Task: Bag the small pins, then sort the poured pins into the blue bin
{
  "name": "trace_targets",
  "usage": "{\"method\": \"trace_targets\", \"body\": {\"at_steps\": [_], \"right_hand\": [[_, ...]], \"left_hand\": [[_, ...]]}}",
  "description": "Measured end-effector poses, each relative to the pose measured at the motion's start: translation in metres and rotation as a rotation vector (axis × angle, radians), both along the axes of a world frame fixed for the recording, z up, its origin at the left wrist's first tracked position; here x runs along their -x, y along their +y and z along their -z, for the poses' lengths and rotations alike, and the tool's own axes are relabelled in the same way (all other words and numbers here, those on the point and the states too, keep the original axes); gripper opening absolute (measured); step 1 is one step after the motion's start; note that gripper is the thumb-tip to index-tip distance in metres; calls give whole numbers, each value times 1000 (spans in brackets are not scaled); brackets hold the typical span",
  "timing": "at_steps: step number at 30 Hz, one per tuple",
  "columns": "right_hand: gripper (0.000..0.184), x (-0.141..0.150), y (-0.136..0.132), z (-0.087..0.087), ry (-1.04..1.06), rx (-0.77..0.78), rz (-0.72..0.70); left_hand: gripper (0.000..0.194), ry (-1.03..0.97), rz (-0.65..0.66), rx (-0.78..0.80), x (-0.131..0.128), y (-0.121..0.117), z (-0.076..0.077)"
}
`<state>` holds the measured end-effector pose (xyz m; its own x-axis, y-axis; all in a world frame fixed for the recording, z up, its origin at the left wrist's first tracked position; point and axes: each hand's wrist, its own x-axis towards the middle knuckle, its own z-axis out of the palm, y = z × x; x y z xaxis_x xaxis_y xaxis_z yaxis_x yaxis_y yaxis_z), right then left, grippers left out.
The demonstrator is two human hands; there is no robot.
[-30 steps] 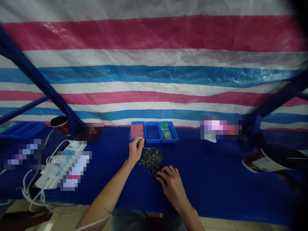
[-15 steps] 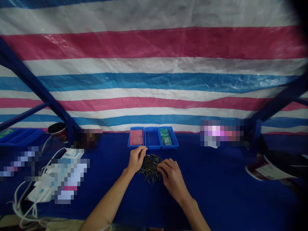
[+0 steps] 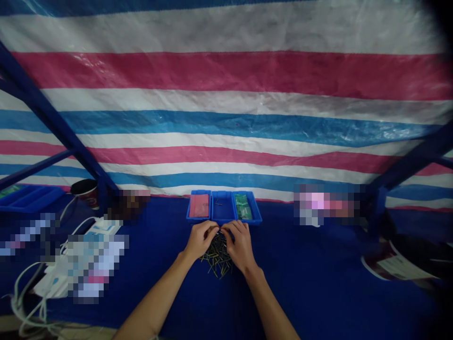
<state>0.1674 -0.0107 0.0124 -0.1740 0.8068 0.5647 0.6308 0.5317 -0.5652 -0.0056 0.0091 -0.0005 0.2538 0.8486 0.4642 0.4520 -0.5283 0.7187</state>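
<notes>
A heap of thin dark and brass-coloured pins (image 3: 217,257) lies on the blue tabletop (image 3: 304,283). My left hand (image 3: 198,240) and my right hand (image 3: 240,244) meet fingertip to fingertip over the far edge of the heap, both with fingers curled into a pinch. What they pinch is too small to make out. Just beyond the hands stand three small blue trays in a row: the left tray (image 3: 198,208) holds a red pad, the middle tray (image 3: 222,209) holds a few pins, the right tray (image 3: 247,208) holds a green packet.
A striped red, white and blue tarp hangs behind the table. White cables (image 3: 31,293) and blurred items lie at the left, with a dark cup (image 3: 85,190) and another blue tray (image 3: 28,198) behind. A round tin (image 3: 396,264) sits at the right beside a blue frame post.
My right hand has moved from the near side of the pin heap up and left to meet the left hand. The left hand dropped slightly onto the heap. The view has tilted upward.
</notes>
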Motion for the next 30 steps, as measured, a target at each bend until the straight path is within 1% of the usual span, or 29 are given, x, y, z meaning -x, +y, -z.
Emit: {"method": "trace_targets", "body": {"at_steps": [3, 8, 15, 20, 26, 30], "right_hand": [[16, -1, -2, 4, 10, 12, 6], [18, -2, -1, 8, -1, 16, -16], [15, -2, -2, 6, -31, 38, -32], [17, -1, -2, 7, -34, 16, -28], [20, -1, -2, 10, -38, 29, -14], [27, 0, -2, 11, -67, 44, 8]], "left_hand": [[26, 30, 21, -11, -1, 0, 1], [28, 53, 17, -51, 0, 2, 5], [27, 62, 31, -48, 0, 3, 7], [25, 67, 37, -32, 0, 2, 5], [25, 47, 49, -22, 0, 2, 5], [25, 55, 68, -25, 0, 2, 5]]}}
